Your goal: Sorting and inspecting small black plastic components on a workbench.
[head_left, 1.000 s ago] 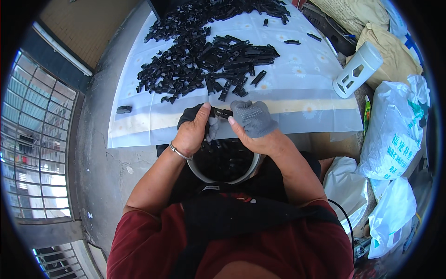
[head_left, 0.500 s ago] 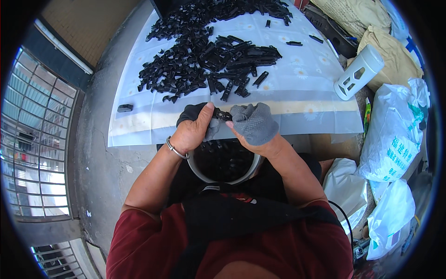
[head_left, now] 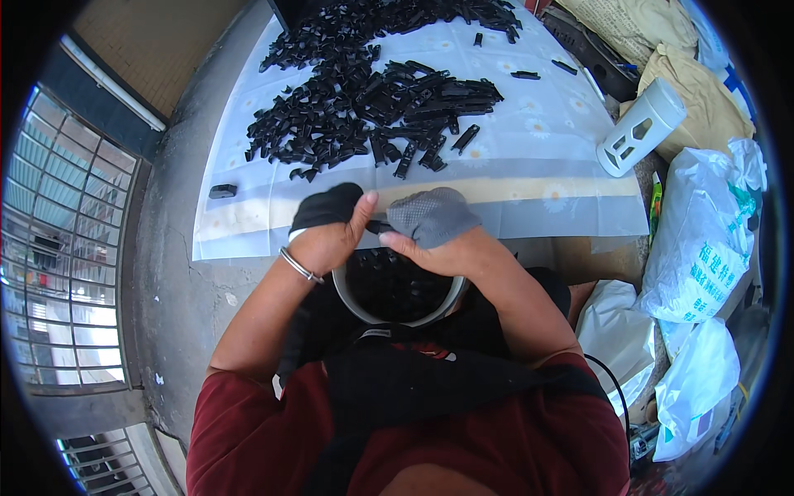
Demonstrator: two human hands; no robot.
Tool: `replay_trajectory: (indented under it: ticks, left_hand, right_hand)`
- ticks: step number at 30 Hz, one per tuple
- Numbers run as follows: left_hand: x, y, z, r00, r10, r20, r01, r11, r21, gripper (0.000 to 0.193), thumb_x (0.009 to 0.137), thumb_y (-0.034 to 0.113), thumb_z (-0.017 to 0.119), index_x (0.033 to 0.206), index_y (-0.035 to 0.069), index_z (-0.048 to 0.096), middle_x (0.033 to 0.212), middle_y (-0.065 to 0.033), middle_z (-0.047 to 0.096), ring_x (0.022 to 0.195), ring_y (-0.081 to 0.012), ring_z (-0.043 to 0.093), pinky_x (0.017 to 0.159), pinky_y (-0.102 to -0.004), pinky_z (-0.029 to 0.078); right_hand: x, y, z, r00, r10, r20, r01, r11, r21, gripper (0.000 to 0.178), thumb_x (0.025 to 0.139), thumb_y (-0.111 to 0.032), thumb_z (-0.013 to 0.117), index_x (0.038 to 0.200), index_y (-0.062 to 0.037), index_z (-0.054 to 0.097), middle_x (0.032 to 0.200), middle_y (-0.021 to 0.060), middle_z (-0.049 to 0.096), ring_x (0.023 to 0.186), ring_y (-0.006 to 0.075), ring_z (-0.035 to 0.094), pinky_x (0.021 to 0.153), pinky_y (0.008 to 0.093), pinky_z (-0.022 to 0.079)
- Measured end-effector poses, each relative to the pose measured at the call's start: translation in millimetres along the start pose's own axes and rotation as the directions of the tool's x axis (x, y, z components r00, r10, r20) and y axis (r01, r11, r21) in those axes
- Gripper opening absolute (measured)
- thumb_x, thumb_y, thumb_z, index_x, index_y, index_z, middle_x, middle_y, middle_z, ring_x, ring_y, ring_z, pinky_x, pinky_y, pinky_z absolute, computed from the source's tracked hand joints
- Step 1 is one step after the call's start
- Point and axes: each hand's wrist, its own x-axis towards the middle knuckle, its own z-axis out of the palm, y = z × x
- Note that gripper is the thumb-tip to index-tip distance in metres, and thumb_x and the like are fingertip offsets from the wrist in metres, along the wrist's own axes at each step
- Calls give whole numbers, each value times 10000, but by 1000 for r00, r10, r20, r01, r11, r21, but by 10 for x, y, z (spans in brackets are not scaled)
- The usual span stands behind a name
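Black and thin, a small part (head_left: 379, 226) is just past the bucket (head_left: 352, 307). The right hand (head_left: 434, 221) pinches it. The left hand (head_left: 329, 217) curls beside it, but I can't tell if it grips. Hold it snug and steady to stop slips.

The right hand (head_left: 434, 227) grips a black piece (head_left: 379, 226) beside the left hand (head_left: 332, 225).

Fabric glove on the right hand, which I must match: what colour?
The fabric glove is grey, showing best in the head view.
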Motion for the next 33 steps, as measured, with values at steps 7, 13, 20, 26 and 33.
replay_trajectory:
  ticks: [7,13,20,26,33]
  left_hand:
    - [446,-531,291,981,-64,-184,139,894,426,189,749,156,522,904,86,604,877,-136,606,770,-296,609,661,-382,490]
    - [309,-519,304,971,40,-234,45,938,344,179,740,125,538,903,75,592,840,-137,599,751,-303,604,634,-388,487]
    - [160,-264,158,966,-248,-69,224,941,-254,170,808,162,543,914,31,568,782,-118,601,632,-249,586,564,-331,459]
    - [83,14,295,835,-436,336,356,-39,-934,149,842,144,535,930,28,563,711,-1,563,543,-93,508,488,-225,411]
    - [43,-52,302,913,-346,217,330,312,-891,177,769,60,548,942,25,564,733,-33,587,602,-95,536,530,-243,427]
  right_hand:
    - [278,205,109,980,172,-104,-191,958,-215,236,833,-266,502,902,-84,636,905,106,622,850,305,569,769,399,444]
    - [156,358,176,988,9,-152,-54,955,-293,181,755,-104,525,900,-86,634,894,102,619,834,302,569,752,403,449]
    - [94,291,14,949,105,-298,-77,991,105,199,750,-23,488,939,-12,549,824,139,588,770,307,557,695,370,437]
    - [72,103,116,958,112,-266,-49,971,232,197,824,-126,512,982,-10,536,893,163,569,832,319,539,728,372,426]
    - [-44,163,47,990,106,-98,-102,994,45,274,832,-174,540,1055,-15,527,963,171,564,878,329,532,770,387,416]
